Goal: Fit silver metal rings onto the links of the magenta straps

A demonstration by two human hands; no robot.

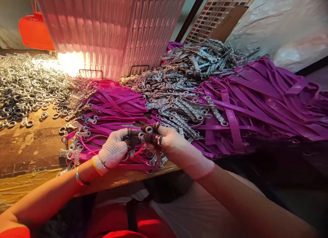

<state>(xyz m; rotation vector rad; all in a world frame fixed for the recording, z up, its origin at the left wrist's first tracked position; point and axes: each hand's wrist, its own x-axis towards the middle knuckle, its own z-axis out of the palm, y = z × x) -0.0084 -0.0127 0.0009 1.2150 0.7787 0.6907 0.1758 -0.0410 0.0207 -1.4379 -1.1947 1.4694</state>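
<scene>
Your two hands meet just below frame centre, at the near edge of the worn wooden bench (pixel 33 145). Left hand (pixel 114 150), in a white knitted dotted glove with worn brown fingertips, is pinched closed on a small silver metal ring clip (pixel 141 136); your right hand (pixel 170 144), bare apart from dark wrapped fingertips, is pinched on the same piece from the other side. So the clip sits between both sets of fingertips, neither hand nearer, and you hold it just above the bench edge. I can't tell its exact orientation, the fingers cover most of it. A thin magenta plastic strap (pixel 128 164) runs under your hands, long axis roughly left-right across the frame, lying on the loose bundle of magenta straps with ring ends (pixel 112 108) directly behind your left hand. Behind and right of your right hand: the heap of silver metal chain links (pixel 179 108), close by. Further right, a big pile of magenta straps (pixel 261 104), well apart from your left hand. Far left of frame, the spread of loose silver rings (pixel 23 91), closer to your left side. At the back, upper centre, a translucent ribbed plastic bin (pixel 112 29) glowing pink, with a red plastic container (pixel 34 31) in the upper left corner.
</scene>
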